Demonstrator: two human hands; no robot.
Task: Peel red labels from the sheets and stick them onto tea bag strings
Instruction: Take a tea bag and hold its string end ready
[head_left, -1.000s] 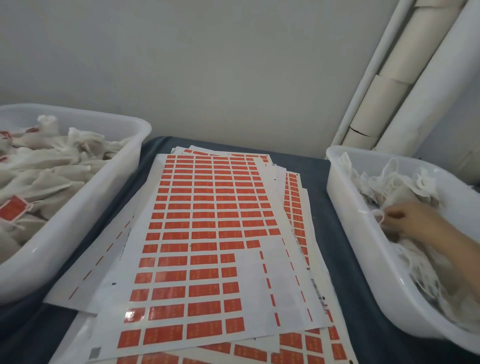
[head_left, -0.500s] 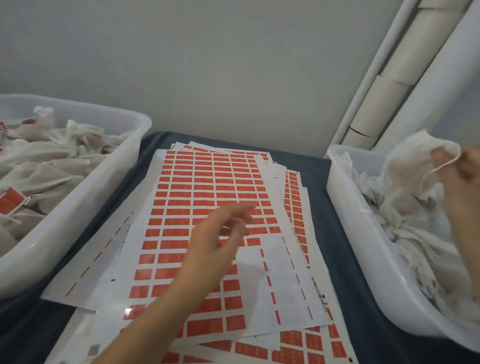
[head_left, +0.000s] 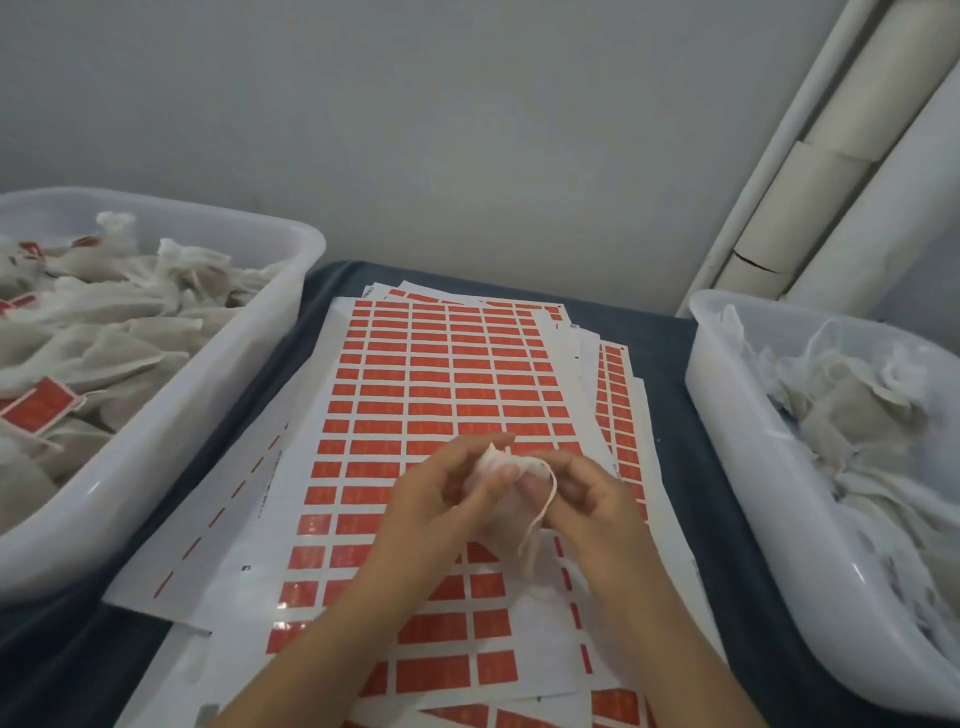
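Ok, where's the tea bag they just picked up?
In the head view the tea bag is held between the left hand and right hand, above the top label sheet, midway between the two bins.

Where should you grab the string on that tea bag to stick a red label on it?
Probably near the loose lower end of the string, pinched from the right side. It loops down over the tea bag between the left hand and right hand, hanging free there, so fingers can get around it without squashing the bag.
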